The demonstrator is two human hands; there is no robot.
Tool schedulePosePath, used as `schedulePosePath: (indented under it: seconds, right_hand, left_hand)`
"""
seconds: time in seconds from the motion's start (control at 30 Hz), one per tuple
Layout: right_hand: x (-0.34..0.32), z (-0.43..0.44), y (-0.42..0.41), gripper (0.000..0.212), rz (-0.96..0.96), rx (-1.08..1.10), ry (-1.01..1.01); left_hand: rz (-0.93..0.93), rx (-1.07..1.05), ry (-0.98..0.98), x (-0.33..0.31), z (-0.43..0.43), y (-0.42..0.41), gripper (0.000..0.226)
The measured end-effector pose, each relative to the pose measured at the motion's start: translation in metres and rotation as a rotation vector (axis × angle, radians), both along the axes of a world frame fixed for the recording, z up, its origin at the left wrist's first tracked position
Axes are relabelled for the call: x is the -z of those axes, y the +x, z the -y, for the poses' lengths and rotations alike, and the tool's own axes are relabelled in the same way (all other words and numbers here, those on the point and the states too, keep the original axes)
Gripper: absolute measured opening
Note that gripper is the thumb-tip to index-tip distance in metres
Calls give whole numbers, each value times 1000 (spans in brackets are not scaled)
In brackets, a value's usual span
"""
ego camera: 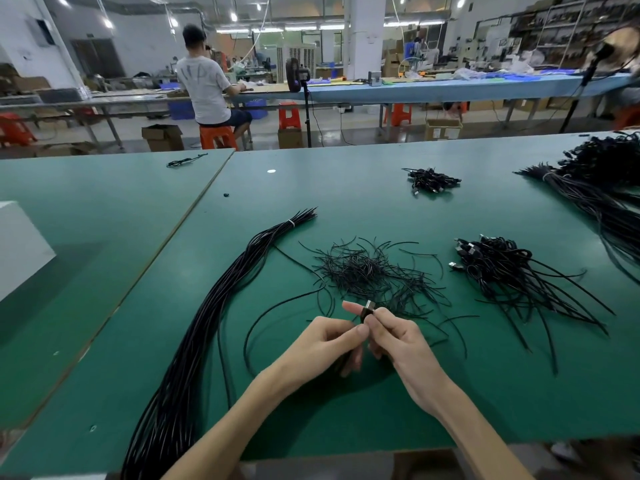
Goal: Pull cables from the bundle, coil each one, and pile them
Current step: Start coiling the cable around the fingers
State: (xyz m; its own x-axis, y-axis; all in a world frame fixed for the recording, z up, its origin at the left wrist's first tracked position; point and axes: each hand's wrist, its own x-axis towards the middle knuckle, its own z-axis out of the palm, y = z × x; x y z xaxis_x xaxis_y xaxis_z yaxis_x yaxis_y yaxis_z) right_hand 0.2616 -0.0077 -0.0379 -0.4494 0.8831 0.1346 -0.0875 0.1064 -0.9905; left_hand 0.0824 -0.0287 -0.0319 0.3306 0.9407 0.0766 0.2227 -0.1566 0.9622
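A long bundle of black cables (214,306), tied with a white band near its far end, lies on the green table (104,237) to my left. One loose black cable (252,327) curves from it to my hands. My right hand (394,336) pinches that cable's USB plug (367,308) between thumb and fingers. My left hand (325,341) meets it, fingers curled round the cable just below the plug. A pile of coiled cables (502,265) with plugs lies to the right.
A heap of short black twist ties (367,271) lies just beyond my hands. A smaller coiled pile (433,180) sits farther back, more cable bundles (595,188) at far right. A white box (17,244) stands at left. A seated person (207,88) works at another table behind.
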Motion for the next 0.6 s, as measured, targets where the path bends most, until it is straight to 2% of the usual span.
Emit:
schedulePosePath:
  seconds: [0.13,0.27,0.37,0.47,0.6]
  right_hand:
    - [4,0,0,35,12,-37,-6]
    - [4,1,-3,36,37,-49,13]
    - [5,1,-6,42,-38,-73,-34]
    - [5,0,-6,61,-30,-41,-80]
    - [1,1,-7,60,48,-91,-17]
  left_hand:
    - [151,157,-179,-7,-1,0,53]
    - [178,255,-211,-12,-6,-5,50]
    - [279,273,-228,-15,-9,-7,41]
    - [517,128,-214,-18,-14,-2,39]
    - [906,-164,-252,-27,-20,5,38]
